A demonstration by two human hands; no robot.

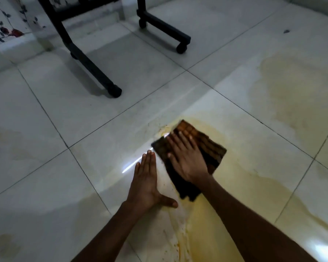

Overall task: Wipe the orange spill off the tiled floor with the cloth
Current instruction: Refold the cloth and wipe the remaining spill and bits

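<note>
View looking down at a pale tiled floor [55, 114]. At the far left and top, the black legs of a wheeled stand [95, 69] rest on the tiles, well away from the work.

Lower centre, the left hand [147, 181] lies flat on the floor, fingers straight and pressed together, thumb splayed out toward the right. It holds nothing and appears to brace the body.

Just to its right, the right hand [186, 157] presses palm-down on a dark folded cloth [214, 148], fingers straight and slightly spread — not curled round the fabric. The cloth lies flat on the left edge of the orange spill [244, 176], its far corner stained orange.

The spill spreads rightward and toward the viewer as a thin yellow-orange film, with a fainter patch further off at upper right.

The cloth looks soft, limp and probably wet — likely light, and best driven by flat palm pressure at its middle. The wet, glossy tile may be slippery under the bracing hand.
</note>
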